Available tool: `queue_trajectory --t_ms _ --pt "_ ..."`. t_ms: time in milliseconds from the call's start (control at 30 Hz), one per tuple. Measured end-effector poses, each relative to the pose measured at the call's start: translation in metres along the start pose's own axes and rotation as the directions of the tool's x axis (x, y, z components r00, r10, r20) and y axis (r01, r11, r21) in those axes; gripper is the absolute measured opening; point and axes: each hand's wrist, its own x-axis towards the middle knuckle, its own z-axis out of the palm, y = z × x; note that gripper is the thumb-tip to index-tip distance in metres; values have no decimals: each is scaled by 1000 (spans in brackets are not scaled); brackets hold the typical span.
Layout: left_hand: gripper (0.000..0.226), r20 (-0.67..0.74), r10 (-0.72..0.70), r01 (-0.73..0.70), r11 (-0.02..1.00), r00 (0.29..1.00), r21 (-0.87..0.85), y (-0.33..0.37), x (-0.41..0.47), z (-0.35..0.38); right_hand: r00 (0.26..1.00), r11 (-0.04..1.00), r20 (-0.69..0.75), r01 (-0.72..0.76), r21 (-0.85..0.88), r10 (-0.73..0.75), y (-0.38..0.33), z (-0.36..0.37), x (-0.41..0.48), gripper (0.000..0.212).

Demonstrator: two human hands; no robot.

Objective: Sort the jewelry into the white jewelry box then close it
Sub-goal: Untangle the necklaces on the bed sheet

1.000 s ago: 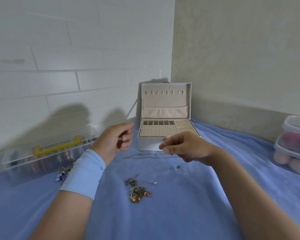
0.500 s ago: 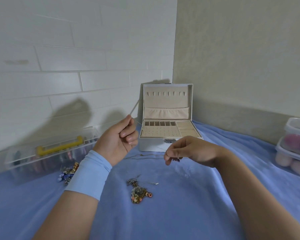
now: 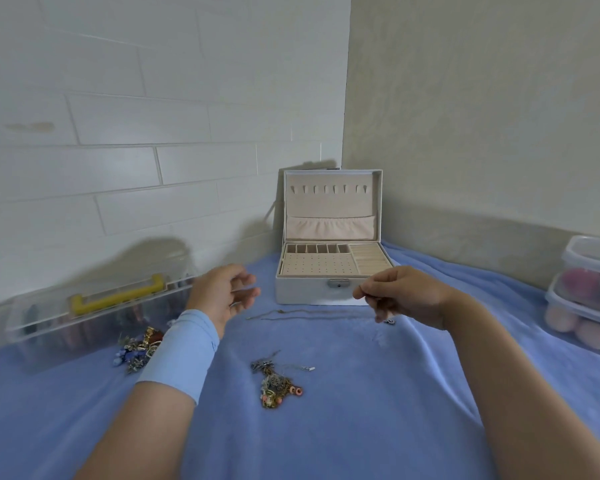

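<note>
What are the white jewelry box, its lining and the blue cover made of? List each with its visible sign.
Jewelry box: white faux leather or coated board, likely; smooth matte walls.
Lining: beige velvet-like fabric; soft matte nap, gathered pocket.
Blue cover: fleece-like cloth; fuzzy surface, soft folds.

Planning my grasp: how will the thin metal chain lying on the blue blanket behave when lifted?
The thin metal chain likely hangs limp, lying in slack lines. Probably light, being so fine. It may snag the fuzzy blue blanket.
</note>
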Motion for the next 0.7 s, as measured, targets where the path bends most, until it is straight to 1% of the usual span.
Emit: queue_trajectory --t_ms 33,67,100,133,167,200,267,333,400,467,533,567,633,700 --pt "14 -30 57 -50 980 998 193 -3 2 -1 1000 998 -27 -12 -56 10 1 -3 -1 24" --pt "15 -36 127 -103 914 991 393 -7 5 -3 998 992 -53 -30 -119 24 1 -5 -3 21" --pt "16 -16 187 -144 805 982 575 -10 6 -6 996 981 -76 -54 -185 40 2 -7 -5 16" --pt "18 23 219 -167 668 975 725 -12 7 -8 994 965 -95 -83 -247 61 2 -8 -6 13" --pt "20 67 214 -173 526 974 833 -13 7 -10 990 947 -107 -116 -300 87 3 -9 -6 10" --pt "20 101 180 -166 394 978 904 -15 7 -11 986 927 -113 -153 -342 121 3 -10 -6 9" --pt "19 134 83 -148 194 988 970 -17 3 -9 974 883 -106 -226 -410 200 3 -10 -7 11" --pt "23 151 41 -153 42 988 987 -19 0 -6 958 826 -91 -282 -488 273 3 -8 -8 14" --pt "25 165 49 -161 -68 985 985 -19 -3 -1 947 769 -119 -313 -558 299 4 -4 -7 20" --pt "24 171 69 -161 -126 983 979 -19 -5 1 944 718 -165 -326 -615 287 6 0 -4 22" --pt "15 197 89 -185 -128 976 974 -20 -5 2 943 679 -198 -329 -656 267 6 1 -3 22" --pt "11 225 104 -214 -101 969 972 -20 -4 2 945 665 -210 -326 -671 252 6 2 -3 20" --pt "13 312 143 -313 -18 939 950 -20 -2 3 952 654 -226 -307 -692 208 5 2 -3 15" --pt "16 412 122 -419 44 903 907 -20 -2 4 967 658 -211 -253 -709 145 5 4 -1 5"
